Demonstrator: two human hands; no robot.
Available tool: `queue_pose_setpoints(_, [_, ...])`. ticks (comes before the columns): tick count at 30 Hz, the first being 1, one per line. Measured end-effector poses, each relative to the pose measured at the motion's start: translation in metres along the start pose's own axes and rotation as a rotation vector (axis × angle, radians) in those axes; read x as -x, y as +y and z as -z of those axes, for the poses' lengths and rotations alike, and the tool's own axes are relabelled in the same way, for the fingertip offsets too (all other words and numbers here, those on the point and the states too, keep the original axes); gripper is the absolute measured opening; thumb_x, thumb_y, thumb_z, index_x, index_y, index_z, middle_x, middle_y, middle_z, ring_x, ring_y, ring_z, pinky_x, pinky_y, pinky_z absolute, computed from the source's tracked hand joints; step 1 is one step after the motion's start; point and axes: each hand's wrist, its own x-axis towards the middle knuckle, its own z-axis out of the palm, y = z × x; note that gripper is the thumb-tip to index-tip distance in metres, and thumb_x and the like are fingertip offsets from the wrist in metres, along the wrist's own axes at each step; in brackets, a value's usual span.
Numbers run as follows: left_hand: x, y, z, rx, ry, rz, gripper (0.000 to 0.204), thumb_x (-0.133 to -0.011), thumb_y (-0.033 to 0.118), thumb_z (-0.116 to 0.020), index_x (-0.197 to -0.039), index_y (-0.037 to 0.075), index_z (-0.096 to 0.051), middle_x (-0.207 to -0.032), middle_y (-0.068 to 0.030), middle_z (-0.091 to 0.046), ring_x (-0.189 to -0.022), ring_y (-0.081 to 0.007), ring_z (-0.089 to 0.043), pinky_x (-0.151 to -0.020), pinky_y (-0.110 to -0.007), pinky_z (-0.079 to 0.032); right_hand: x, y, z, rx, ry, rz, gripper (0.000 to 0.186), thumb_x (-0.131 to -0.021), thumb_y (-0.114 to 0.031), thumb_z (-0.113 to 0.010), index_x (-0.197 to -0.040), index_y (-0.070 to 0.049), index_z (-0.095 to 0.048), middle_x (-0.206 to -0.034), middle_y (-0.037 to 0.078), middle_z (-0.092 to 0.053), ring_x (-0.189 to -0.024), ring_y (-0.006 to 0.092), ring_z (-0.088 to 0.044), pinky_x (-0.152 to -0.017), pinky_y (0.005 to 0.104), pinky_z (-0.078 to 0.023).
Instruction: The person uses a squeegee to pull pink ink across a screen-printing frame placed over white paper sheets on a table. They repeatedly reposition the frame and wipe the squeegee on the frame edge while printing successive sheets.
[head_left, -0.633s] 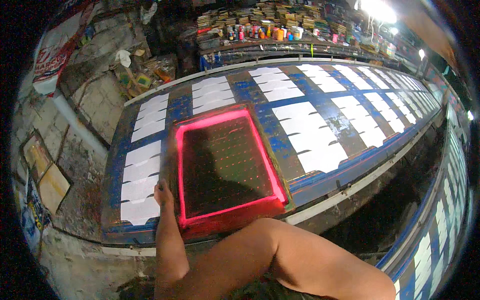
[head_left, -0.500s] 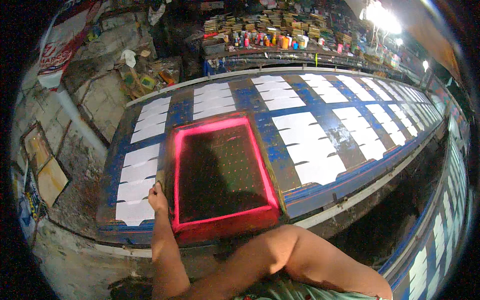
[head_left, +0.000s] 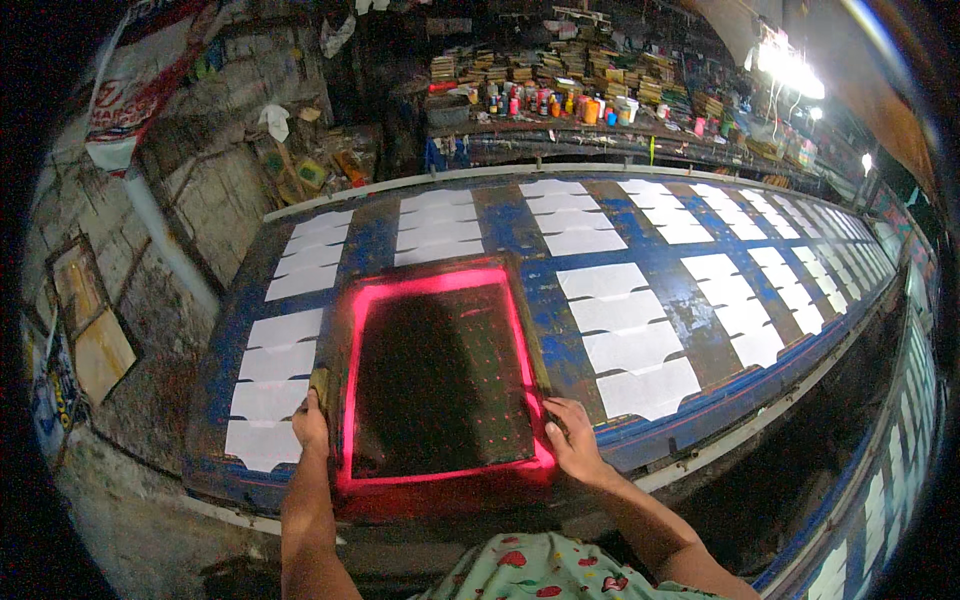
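Screen (head_left: 435,385): dark mesh within a glowing pink border; lay flat on the table's near side, between two blocks of white pieces.
Left hand (head_left: 311,424): fingers curled closed on a wooden strip (head_left: 319,388) at the screen's left side.
Right hand (head_left: 573,441): partly open, fingers bent against the screen's right edge; whether it gripped, I could not tell.
Table (head_left: 502,222): long, worn blue and brown, pale rails along both sides, narrowing away to the far right.
White pieces (head_left: 630,345): two rows of blocks down the table, dark curved gaps between pieces.
Second table (head_left: 836,510): at the right, likewise set with white pieces.
Back bench (head_left: 570,132): crowded; bottles and tubs (head_left: 600,109) in red, orange, blue and white; stacks (head_left: 610,68) heaped behind.
Lamp (head_left: 790,68): harsh white, upper right.
Wall (head_left: 220,185): rough, stained, to the left; pale pipe (head_left: 168,240) slanting before it.
Shirt (head_left: 545,565): the person's, pale green, red-patterned.
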Motion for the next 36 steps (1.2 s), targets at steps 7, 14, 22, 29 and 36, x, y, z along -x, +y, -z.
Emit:
queue_pose_setpoints(7, [-0.008,-0.015,-0.001,0.064,-0.146,-0.092,0.064,-0.091,0.045,-0.09,-0.124,-0.008,-0.077,-0.115,-0.0264,-0.082,-0.107,-0.0434,-0.077,-0.097,-0.048,-0.056,-0.009,0.048,-0.035,-0.074,0.083,0.028,0.052,-0.107,-0.023,-0.064,-0.154,0.0,-0.059,-0.161,0.025,-0.055,-0.151,0.0426,-0.05,-0.129,0.0518,-0.036])
queue_pose_setpoints(14, [-0.004,-0.02,-0.002,0.358,-0.209,-0.113,0.033,-0.084,0.003,-0.092,-0.113,-0.003,-0.077,-0.109,-0.0109,-0.083,-0.098,-0.0244,-0.076,-0.091,-0.04,-0.057,-0.003,0.083,-0.042,-0.339,0.175,-0.187,0.057,-0.114,-0.039,-0.06,-0.154,0.002,-0.059,-0.156,0.017,-0.06,-0.145,0.0314,-0.058,-0.126,0.0434,-0.04])
queue_pose_setpoints(22, [-0.004,-0.024,0.001,0.229,-0.188,-0.187,0.032,-0.084,0.006,-0.094,-0.11,-0.001,-0.078,-0.105,-0.0104,-0.083,-0.092,-0.0245,-0.076,-0.089,-0.039,-0.058,-0.006,0.084,-0.044,-0.891,0.278,-0.411,0.07,-0.112,-0.052,-0.062,-0.16,-0.002,-0.054,-0.156,0.014,-0.063,-0.147,0.0314,-0.057,-0.127,0.0469,-0.041])
queue_pose_setpoints(29, [-0.015,-0.032,0.001,0.421,-0.3,-0.14,0.03,-0.091,0.001,-0.087,-0.119,0.001,-0.077,-0.112,-0.0077,-0.081,-0.095,-0.0233,-0.073,-0.088,-0.04,-0.058,-0.02,0.038,-0.023,-1.187,0.233,-0.537,0.059,-0.11,-0.049,-0.062,-0.152,-0.008,-0.062,-0.162,0.01,-0.06,-0.15,0.0276,-0.054,-0.13,0.0477,-0.038])
queue_pose_setpoints(36, [-0.008,0.006,0.011,0.392,-0.338,0.199,0.037,-0.094,0.003,-0.085,-0.129,-0.001,-0.075,-0.116,-0.0092,-0.079,-0.096,-0.0247,-0.075,-0.087,-0.04,-0.061,-0.04,0.033,-0.004,-1.078,0.18,-0.49,0.077,-0.105,-0.056,-0.069,-0.155,0.001,-0.057,-0.152,0.018,-0.064,-0.134,0.0313,-0.064,-0.117,0.0493,-0.051])
